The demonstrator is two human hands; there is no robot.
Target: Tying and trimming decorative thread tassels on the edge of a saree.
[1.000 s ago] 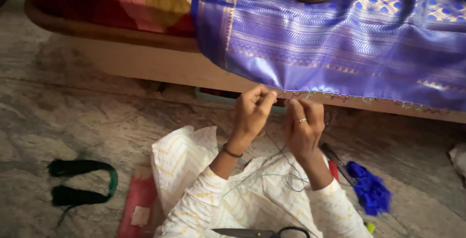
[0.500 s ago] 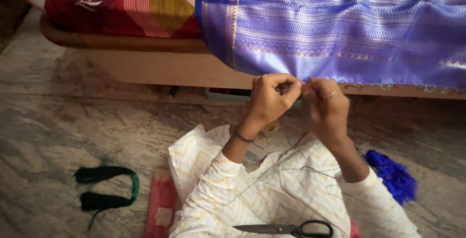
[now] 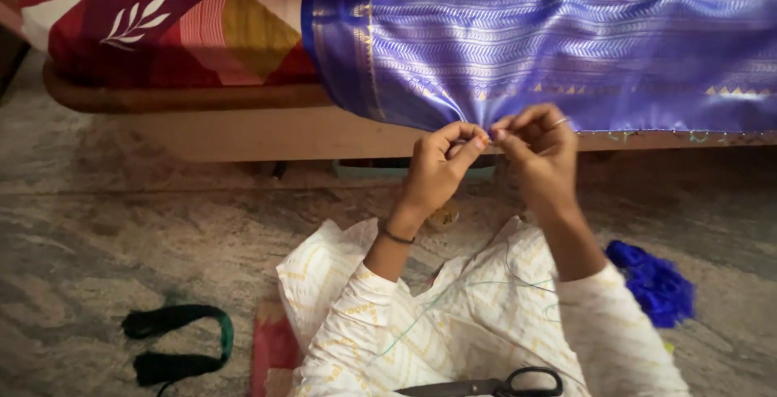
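I see my left hand [image 3: 437, 166] and right hand [image 3: 538, 150] pinching the purple cloth [image 3: 566, 49] edge at twelve o'clock, fingers narrow, perhaps on thread; scissors [image 3: 494, 385] at six.

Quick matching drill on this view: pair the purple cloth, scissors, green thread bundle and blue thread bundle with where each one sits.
Things:
1. purple cloth
2. scissors
3. green thread bundle
4. blue thread bundle

Places:
A. floor, far left
B. on the lap, bottom edge of view
C. draped over the bed edge, pinched by left hand and right hand
D. floor, right of the right arm

Pairs: 1-C, 2-B, 3-A, 4-D
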